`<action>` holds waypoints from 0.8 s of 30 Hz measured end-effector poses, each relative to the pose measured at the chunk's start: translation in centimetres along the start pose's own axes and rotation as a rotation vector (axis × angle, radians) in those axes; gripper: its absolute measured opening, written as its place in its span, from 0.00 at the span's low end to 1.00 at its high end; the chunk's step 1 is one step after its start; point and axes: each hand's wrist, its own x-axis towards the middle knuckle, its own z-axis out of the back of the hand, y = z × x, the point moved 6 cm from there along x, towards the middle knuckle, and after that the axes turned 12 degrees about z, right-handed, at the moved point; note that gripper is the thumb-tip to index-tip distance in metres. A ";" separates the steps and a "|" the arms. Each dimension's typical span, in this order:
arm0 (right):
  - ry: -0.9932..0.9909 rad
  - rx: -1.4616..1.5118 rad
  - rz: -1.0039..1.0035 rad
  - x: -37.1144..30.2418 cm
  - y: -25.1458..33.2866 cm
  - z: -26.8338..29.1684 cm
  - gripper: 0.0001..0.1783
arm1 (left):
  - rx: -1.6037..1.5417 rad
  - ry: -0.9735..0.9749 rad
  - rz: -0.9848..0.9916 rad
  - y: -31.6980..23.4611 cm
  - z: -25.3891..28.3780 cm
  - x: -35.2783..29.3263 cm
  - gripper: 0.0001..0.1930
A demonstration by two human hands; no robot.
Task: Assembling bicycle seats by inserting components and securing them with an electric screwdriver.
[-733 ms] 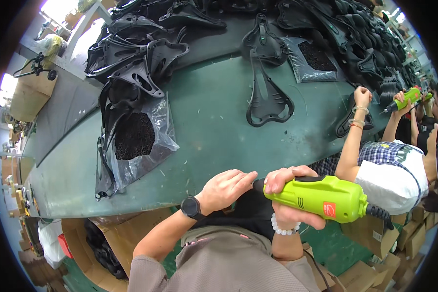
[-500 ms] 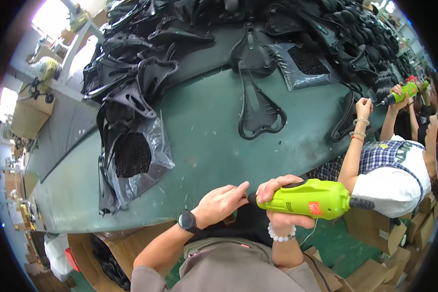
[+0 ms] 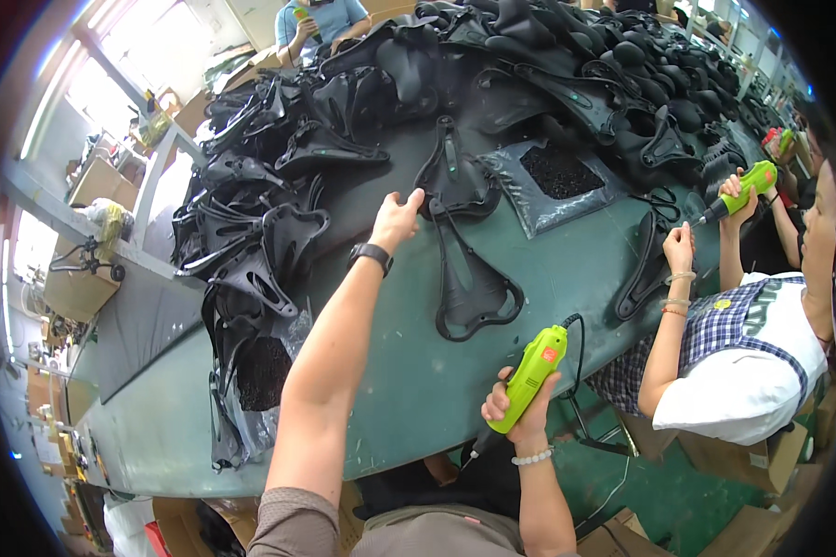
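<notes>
Head-worn fisheye, looking down, close over green table

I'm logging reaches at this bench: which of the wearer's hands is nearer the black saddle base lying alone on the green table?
Left. The left hand hovers by the saddle base; the right hand grips a green power screwdriver nearer the table edge.

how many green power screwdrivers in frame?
2. One lime-green corded power screwdriver is gripped in the person's right hand at the near table edge. The second green screwdriver is in a co-worker's hand far right. More may be hidden there.
</notes>
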 end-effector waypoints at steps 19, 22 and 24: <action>-0.014 0.005 0.057 0.3 0.5 -0.1 0.51 | -0.706 -0.046 -0.271 3.4 11.6 -17.2 0.24; -0.010 0.010 0.050 0.2 0.5 -0.2 0.50 | -0.575 -0.003 -0.049 13.4 9.8 -27.5 0.19; 0.018 -0.013 0.035 0.4 -0.3 -1.1 0.49 | -0.733 -0.052 0.136 18.6 7.0 -34.8 0.19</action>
